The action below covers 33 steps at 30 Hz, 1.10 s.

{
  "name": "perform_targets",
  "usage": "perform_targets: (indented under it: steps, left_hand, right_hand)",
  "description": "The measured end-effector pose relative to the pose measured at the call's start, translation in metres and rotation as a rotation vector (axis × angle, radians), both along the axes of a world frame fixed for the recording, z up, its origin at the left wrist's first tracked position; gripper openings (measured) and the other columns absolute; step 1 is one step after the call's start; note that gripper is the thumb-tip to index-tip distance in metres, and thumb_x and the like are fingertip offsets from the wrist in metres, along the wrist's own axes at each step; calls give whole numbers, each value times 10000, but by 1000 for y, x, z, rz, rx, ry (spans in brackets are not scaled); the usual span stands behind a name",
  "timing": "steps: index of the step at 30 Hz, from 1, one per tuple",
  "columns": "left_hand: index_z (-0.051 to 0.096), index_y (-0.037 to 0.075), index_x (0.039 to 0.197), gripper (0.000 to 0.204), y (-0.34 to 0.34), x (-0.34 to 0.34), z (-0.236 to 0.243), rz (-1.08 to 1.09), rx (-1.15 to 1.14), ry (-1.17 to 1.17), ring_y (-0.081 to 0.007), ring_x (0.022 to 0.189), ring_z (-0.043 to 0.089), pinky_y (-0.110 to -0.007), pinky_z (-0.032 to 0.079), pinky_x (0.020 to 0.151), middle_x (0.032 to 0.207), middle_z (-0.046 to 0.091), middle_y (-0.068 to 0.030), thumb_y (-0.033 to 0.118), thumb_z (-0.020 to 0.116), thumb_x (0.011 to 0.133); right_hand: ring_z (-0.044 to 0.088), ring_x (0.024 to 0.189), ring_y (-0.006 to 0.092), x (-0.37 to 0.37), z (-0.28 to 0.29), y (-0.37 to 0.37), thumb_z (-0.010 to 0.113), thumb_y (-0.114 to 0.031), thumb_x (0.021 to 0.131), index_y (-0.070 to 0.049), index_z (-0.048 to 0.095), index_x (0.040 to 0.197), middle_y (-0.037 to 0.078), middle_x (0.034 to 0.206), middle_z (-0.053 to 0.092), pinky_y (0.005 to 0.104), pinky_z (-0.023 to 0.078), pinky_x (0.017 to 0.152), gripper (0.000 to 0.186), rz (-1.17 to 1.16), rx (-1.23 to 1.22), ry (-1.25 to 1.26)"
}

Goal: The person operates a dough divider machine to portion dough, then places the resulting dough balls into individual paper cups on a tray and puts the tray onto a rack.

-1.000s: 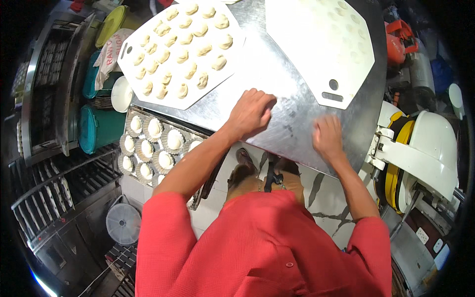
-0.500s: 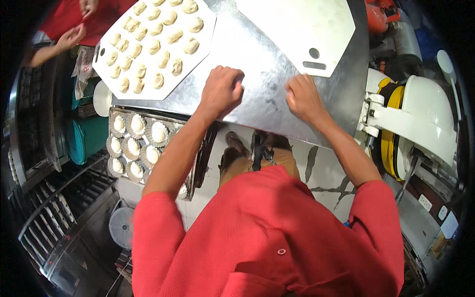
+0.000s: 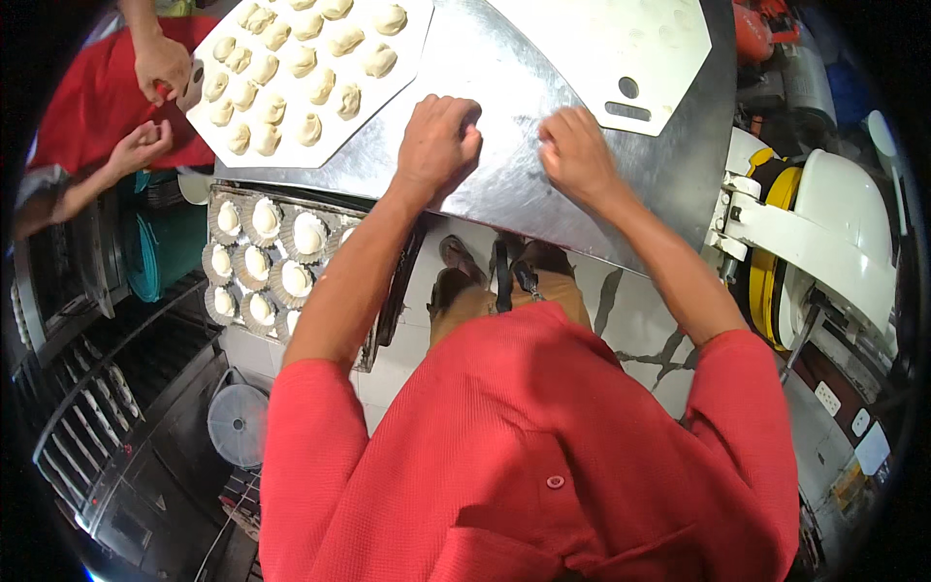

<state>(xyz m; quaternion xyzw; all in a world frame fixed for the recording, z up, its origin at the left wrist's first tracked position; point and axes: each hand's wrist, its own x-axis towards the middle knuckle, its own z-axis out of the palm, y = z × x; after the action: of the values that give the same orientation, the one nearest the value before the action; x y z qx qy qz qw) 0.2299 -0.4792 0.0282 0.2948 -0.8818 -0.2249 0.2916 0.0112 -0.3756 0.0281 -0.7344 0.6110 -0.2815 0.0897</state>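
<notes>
Both my hands rest on the steel table (image 3: 490, 184), palms down, some way apart. My left hand (image 3: 438, 144) is curled closed near the front edge, to the right of a white board (image 3: 354, 145) covered with several pale dough pieces (image 3: 303, 62). My right hand (image 3: 580, 155) is also curled, close to the handle end of a second white board (image 3: 640, 58). Whatever lies under either palm, if anything, is hidden.
Below the table's left front edge, a tray (image 3: 335, 202) holds dough balls in fluted cups (image 3: 294, 279). At the upper left are another person's hands (image 3: 160, 70) beside the dough board. A white machine (image 3: 839, 223) with a yellow ring stands at the right.
My right hand has moved left and a little up, nearer my left hand, which stays about in place. The other person's hands have come closer to the dough board. The view has shifted slightly.
</notes>
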Motion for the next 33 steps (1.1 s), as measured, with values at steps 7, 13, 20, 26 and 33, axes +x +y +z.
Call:
perform_targets:
  steps: [7, 13, 20, 26, 33]
  left_hand:
    - [687, 60, 1115, 281, 43, 18, -8, 155, 102, 66, -333, 867, 588, -438, 485, 855, 893, 643, -138, 63, 630, 840]
    - [683, 40, 1033, 248, -4, 20, 2, 67, 13, 38, -329, 823, 583, -439, 478, 801, 848, 634, -138, 43, 629, 790]
    - [699, 53, 1065, 275, 46, 4, -5, 146, 54, 127, -320, 816, 596, -428, 495, 763, 847, 633, -130, 12, 651, 797]
    - [700, 53, 1060, 305, 11, 35, -3, 142, 22, -30, -309, 843, 595, -410, 491, 783, 838, 642, -124, 41, 706, 756]
    - [432, 37, 1472, 970, 54, 33, 14, 282, 415, 47, -256, 1164, 615, -384, 486, 1028, 1205, 642, -153, 153, 933, 650]
  right_hand:
    - [535, 876, 323, 20, 5, 43, 628, -60, 799, -48, 581, 894, 120, 869, 567, 457, 437, 810, 107, 144, -53, -148]
    - [533, 880, 325, -9, 2, -5, 646, -70, 796, -53, 573, 895, 128, 886, 568, 454, 439, 809, 123, 59, -48, 41]
    - [524, 861, 335, 25, 2, 20, 648, -64, 796, -43, 559, 871, 142, 885, 551, 453, 437, 801, 119, 38, -46, -114]
    - [546, 884, 330, -12, 9, 9, 669, -43, 782, -39, 586, 904, 126, 896, 579, 433, 446, 812, 147, 46, -55, 4]
    - [629, 891, 320, -26, 52, -1, 593, -224, 960, -28, 635, 973, 160, 884, 645, 423, 494, 810, 201, -256, 442, -388]
